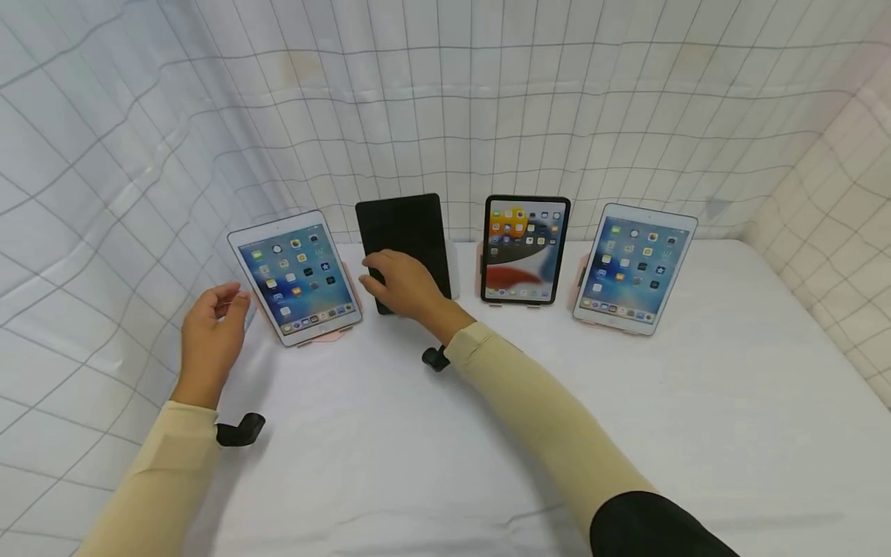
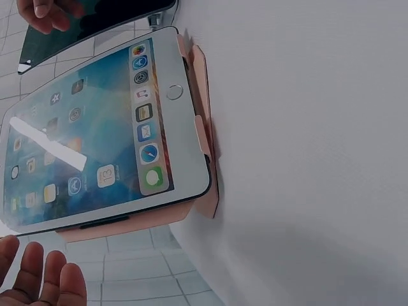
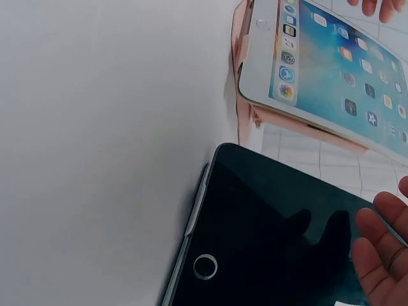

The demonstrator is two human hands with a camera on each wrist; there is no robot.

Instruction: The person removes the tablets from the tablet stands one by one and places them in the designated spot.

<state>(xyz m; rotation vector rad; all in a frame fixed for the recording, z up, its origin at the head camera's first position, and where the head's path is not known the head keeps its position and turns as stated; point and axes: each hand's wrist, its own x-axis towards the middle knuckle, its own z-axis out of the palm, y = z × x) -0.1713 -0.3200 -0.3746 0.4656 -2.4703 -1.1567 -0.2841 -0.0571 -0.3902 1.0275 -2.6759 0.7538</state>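
Note:
A white tablet [image 1: 299,275] with a lit home screen leans on a pink stand [image 2: 203,95] at the left. Beside its left edge is my left hand [image 1: 214,333], fingers loosely bent and nothing held; the left wrist view shows the fingertips [image 2: 30,262] near the tablet's edge. To the right stands a black tablet [image 1: 411,224] with a dark screen and a round home button [image 3: 205,266]. My right hand [image 1: 411,285] hovers in front of that screen, fingers slightly curved, holding nothing. Dark finger reflections show on the glass in the right wrist view.
Farther right, a black-framed tablet [image 1: 524,259] and another white tablet [image 1: 636,267] stand propped up with lit screens. A white cloth [image 1: 390,449] covers the table. White grid-patterned curtains [image 1: 487,108] hang behind the tablets and at both sides.

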